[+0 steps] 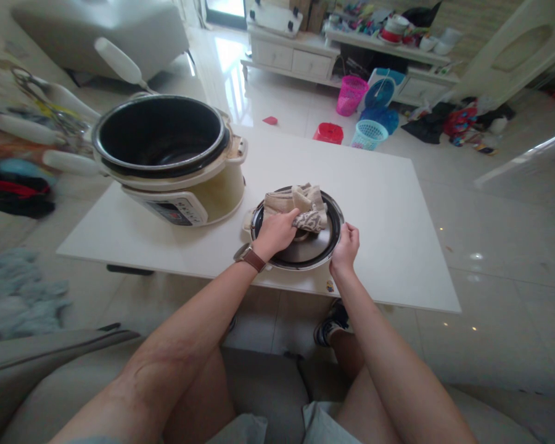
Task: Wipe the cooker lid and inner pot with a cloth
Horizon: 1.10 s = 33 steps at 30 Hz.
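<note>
On the white surface (388,234), the upturned cooker lid (312,250) lies to the right of the electric pressure cooker (217,197). A folded patterned cloth (313,219) is gripped by the left hand (278,234) against the lid's inner face; the lid's rim is pinched by the right hand (346,246). The lid is probably rigid, fairly heavy and slippery where bare metal shows, best held by its rim. The cooker's dark inner pot (166,139) appears empty, its bottom partly shadowed.
</note>
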Motion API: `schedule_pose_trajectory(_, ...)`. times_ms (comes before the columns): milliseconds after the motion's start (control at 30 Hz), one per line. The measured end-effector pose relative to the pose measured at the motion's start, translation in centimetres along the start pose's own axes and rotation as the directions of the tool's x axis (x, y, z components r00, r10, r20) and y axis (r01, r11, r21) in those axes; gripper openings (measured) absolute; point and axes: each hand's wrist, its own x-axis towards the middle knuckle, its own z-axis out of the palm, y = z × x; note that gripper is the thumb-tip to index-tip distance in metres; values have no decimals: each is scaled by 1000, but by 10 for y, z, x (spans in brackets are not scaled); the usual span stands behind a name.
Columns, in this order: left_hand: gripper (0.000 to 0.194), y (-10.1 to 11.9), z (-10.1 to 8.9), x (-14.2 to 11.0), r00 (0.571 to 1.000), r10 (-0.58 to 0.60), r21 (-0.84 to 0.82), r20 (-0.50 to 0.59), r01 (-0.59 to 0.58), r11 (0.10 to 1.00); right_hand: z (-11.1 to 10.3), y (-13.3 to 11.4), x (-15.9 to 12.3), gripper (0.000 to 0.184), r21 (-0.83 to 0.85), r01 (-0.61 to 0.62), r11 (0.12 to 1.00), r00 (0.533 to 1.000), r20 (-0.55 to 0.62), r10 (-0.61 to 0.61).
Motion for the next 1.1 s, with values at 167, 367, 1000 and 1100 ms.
schedule_pose_trajectory(167, 42, 0, 0, 0, 1000, -1, 2, 6, 1, 1000, 0, 0, 0, 44, -5, 8, 1000, 1000, -2, -8)
schedule_pose_trajectory(367, 43, 0, 0, 0, 1000, -7, 10, 15, 7, 1000, 0, -1, -1, 45, 6, 2, 1000, 1000, -2, -2)
schedule_pose_trajectory(1000, 46, 1, 1, 0, 1000, -9, 8, 16, 9, 1000, 1, -4, -2, 47, 5, -9, 1000, 1000, -1, 9)
schedule_pose_trajectory(1100, 44, 1, 1, 0, 1000, -10, 11, 17, 10, 1000, 1, -3, -1, 47, 12, -9, 1000, 1000, 2, 9)
